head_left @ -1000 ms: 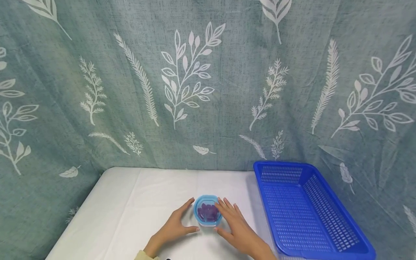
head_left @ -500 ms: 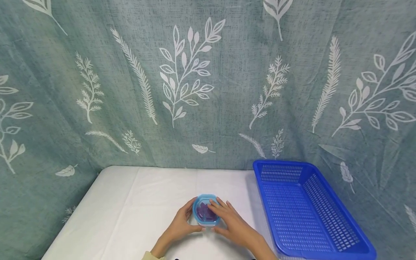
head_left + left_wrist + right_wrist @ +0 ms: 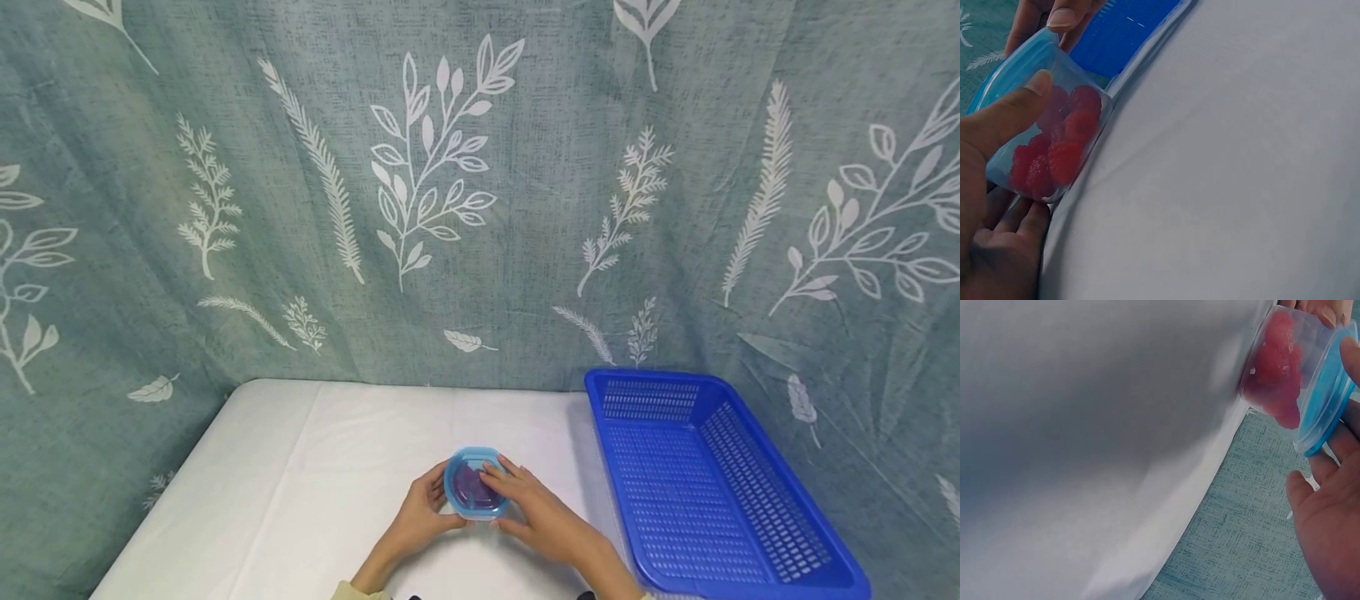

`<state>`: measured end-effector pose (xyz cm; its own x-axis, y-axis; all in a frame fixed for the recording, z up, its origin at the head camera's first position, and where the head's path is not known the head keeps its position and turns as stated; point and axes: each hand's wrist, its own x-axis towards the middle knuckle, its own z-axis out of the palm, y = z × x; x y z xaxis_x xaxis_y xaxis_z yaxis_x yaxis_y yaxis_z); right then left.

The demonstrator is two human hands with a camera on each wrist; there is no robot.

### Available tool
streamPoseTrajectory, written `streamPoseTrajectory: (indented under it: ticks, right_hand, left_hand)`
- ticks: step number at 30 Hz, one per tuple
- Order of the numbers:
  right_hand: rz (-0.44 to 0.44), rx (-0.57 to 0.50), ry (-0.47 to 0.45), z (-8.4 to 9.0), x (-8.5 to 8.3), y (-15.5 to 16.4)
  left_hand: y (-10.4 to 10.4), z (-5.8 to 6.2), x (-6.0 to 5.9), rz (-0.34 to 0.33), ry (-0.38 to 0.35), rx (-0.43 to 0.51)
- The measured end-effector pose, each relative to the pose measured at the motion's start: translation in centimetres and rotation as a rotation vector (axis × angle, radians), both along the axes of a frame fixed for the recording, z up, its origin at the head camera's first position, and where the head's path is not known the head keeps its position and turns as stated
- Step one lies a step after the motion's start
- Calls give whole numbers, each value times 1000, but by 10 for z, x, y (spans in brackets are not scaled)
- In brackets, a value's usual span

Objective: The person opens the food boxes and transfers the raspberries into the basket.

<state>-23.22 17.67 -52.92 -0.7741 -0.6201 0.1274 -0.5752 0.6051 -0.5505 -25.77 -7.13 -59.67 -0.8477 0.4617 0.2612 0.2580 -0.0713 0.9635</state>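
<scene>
A small clear plastic food container (image 3: 1099,119) with a light blue lid (image 3: 459,497) stands on the white-covered table. Red raspberries (image 3: 1066,134) show through its wall, looking purple through the lid in the head view. My left hand (image 3: 417,518) holds the container from its left side, thumb on the near wall and fingers round the far side. From the right, my right hand (image 3: 546,523) grips the lid's edge, its fingers over the lid and its thumb at the near rim. The lid sits on the container; whether its rim is fully pressed down cannot be told.
A blue slotted plastic basket (image 3: 697,500) stands at the table's right side. Behind the white-covered table (image 3: 337,442) hangs a green curtain (image 3: 540,200) with white leaf prints.
Both hands have closed in from beside the container until they hold it. Over the last half second they have barely shifted, and the container stays in about the same place.
</scene>
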Motion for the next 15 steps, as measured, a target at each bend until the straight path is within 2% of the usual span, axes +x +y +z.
streamPoseTrajectory:
  ticks: [5,15]
  right_hand:
    - [10,3,-10,4,-1,2]
    - [26,-20,-72,5,-4,4]
  left_hand:
    - [1,0,0,-4,-38,15]
    - [0,0,1,-1,-44,23]
